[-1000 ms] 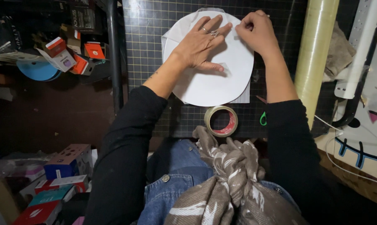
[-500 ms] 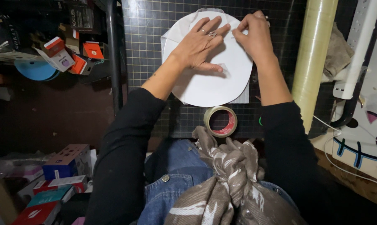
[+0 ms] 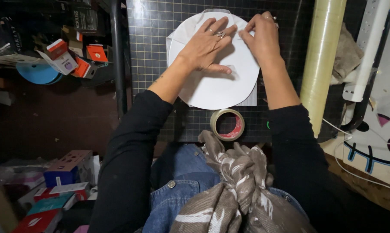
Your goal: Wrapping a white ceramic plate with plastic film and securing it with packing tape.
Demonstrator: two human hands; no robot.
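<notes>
On the floor at left, small cardboard boxes (image 3: pixel 70 166) stand closed; their contents cannot be seen. The white paper disc (image 3: pixel 216 86) lies on the cutting mat (image 3: pixel 151 39). The left hand (image 3: pixel 203 49) presses flat on it, fingers spread. The right hand (image 3: pixel 259 39) pinches its upper edge. A tape roll (image 3: pixel 227 124) lies just below.

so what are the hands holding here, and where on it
Nothing is lifted. The left hand presses flat on the white paper circle near its middle; the right hand has its fingers at the circle's upper right edge, whether pinching cannot be told.
</notes>
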